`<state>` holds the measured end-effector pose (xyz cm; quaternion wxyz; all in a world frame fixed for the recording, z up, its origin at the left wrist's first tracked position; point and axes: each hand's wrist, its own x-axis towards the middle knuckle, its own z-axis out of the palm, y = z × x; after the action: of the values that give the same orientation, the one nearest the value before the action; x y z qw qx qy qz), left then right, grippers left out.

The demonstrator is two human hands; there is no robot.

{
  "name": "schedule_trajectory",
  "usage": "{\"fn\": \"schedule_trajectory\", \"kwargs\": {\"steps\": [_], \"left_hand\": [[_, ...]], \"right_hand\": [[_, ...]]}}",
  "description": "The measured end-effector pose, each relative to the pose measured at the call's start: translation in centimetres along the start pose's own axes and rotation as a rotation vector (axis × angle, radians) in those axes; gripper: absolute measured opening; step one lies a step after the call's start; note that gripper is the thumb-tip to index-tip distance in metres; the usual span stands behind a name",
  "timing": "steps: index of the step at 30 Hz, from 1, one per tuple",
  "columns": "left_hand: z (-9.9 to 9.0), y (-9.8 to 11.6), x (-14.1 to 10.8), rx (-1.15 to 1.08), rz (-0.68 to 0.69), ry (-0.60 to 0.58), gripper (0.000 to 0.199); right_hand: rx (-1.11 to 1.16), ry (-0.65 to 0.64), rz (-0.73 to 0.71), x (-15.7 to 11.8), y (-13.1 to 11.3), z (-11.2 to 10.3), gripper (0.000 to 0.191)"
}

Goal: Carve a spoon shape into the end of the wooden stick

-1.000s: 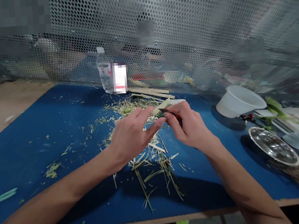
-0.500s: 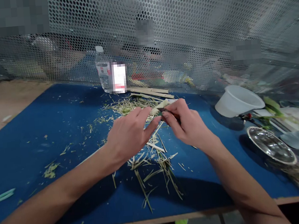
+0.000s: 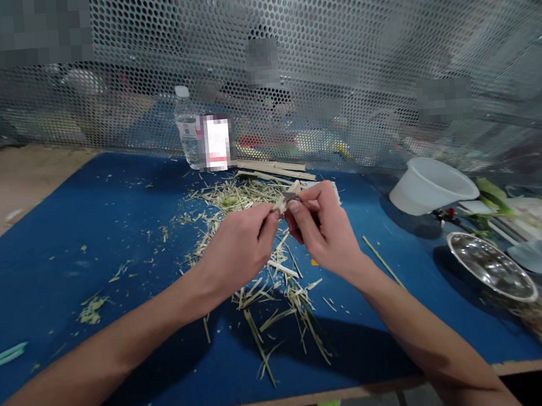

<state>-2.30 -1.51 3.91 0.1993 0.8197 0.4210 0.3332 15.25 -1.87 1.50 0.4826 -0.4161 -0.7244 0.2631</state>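
Left hand: The left hand [image 3: 239, 249] pinches a short pale plant stalk [image 3: 281, 206] between thumb and fingertips, held above the blue work mat [image 3: 67, 238].

Right hand: The right hand [image 3: 322, 230] is closed around a small knife [image 3: 293, 196], blade at the stalk, handle mostly hidden by the fingers.

Stalk: Above the mat's middle, between both hands. It looks light and stiff but likely to split along its fibres; the safest hold appears to be near its end, clear of the blade.

On the mat: Pale plant shreds [image 3: 237, 196] lie scattered beneath the hands; thin pale sticks [image 3: 272, 167] lie toward the far edge.

Around the mat: A water bottle [image 3: 186, 128] stands at the far edge; a white plastic bowl [image 3: 431, 184] and a steel bowl [image 3: 492, 267] sit at the right end.
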Motion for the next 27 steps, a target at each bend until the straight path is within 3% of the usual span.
{"fn": "schedule_trajectory", "kwargs": {"steps": [8, 17, 20, 27], "left_hand": [[0.1, -0.6, -0.4, 0.254, 0.032, 0.017, 0.029], [0.2, -0.4, -0.6, 0.643, 0.094, 0.026, 0.035], [0.1, -0.5, -0.5, 0.583, 0.089, 0.013, 0.034], [-0.2, -0.3, -0.1, 0.066, -0.021, -0.011, 0.034]], "right_hand": [[-0.025, -0.101, 0.034, 0.3, -0.6, -0.9, 0.013], [-0.246, -0.175, 0.037, 0.5, -1.8, -2.2, 0.015], [-0.212, -0.154, 0.032, 0.3, -1.4, -1.8, 0.016], [-0.111, 0.001, 0.028, -0.2, -0.2, 0.5, 0.016]]}}
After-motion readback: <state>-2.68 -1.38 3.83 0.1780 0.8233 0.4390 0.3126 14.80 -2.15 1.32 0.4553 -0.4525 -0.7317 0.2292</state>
